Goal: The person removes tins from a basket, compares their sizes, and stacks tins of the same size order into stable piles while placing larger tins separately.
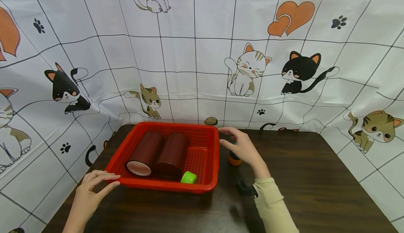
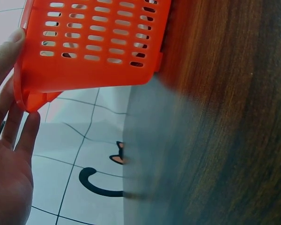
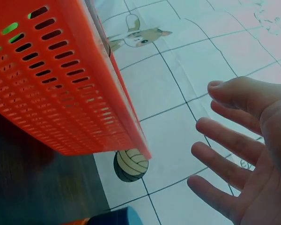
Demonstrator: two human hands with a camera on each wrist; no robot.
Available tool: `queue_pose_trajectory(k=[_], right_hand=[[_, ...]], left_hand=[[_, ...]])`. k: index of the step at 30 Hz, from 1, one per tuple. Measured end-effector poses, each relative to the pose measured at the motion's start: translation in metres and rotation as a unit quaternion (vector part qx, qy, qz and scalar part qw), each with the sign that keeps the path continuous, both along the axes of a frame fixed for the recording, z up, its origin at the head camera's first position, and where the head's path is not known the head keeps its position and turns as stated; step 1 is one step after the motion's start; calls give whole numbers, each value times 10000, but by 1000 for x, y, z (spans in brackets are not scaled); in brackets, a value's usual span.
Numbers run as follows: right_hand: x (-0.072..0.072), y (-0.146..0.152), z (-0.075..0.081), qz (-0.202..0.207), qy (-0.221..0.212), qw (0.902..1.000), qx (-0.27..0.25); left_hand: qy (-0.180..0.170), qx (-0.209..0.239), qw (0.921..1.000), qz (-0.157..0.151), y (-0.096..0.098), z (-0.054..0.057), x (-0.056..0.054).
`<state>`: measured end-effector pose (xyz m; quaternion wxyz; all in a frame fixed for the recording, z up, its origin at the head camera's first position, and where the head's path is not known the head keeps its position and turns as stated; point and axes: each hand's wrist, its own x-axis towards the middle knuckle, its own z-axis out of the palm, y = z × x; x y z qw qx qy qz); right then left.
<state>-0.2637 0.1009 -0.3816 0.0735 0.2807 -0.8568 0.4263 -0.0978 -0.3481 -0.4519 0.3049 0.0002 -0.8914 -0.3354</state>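
Observation:
A red plastic basket (image 1: pixel 197 189) with slotted walls stands on the dark wooden table. Inside it lie two brown cylinders, one with a pale round end (image 1: pixel 139 168) and one with a dark end (image 1: pixel 172 154), plus a small bright green cup-like piece (image 1: pixel 189 177). My left hand (image 1: pixel 89 191) pinches the basket's near left corner, thumb and fingers on either side of the rim in the left wrist view. Close to the far right corner, my right hand (image 1: pixel 241 145) holds nothing; its spread fingers (image 3: pixel 225 136) stand apart from the basket wall in the right wrist view.
A small blue and orange object (image 1: pixel 235 159) stands right of the basket, partly behind my right hand. A white sheet with a grid and cartoon cats (image 1: pixel 176 68) hangs behind the table (image 1: pixel 293 180) and along its sides.

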Motion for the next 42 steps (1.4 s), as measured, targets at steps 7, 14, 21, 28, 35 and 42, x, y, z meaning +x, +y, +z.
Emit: queue_pose_trajectory(k=[7,14,21,28,35,42], right_hand=[[-4,-11,13,252,108,9991,336],[-6,-24,32,819,228,9927,852],[-11,-43,46,1510,280,9719,1786],[-14,-61,56,2189,303,9462,2363],[-14,-69,57,2441,340,9272,2819],[-12,-73,51,2652,265,9177,2946]], left_hand=[[69,85,9999,-66,3,2,1],[122,99,9999,-63,2,1,0],[432,55,9988,-218,0,0,-2],[366,19,9992,-171,0,-2,-1],[420,31,9989,-217,-1,-6,-2],[385,64,9991,-180,0,-4,-1]])
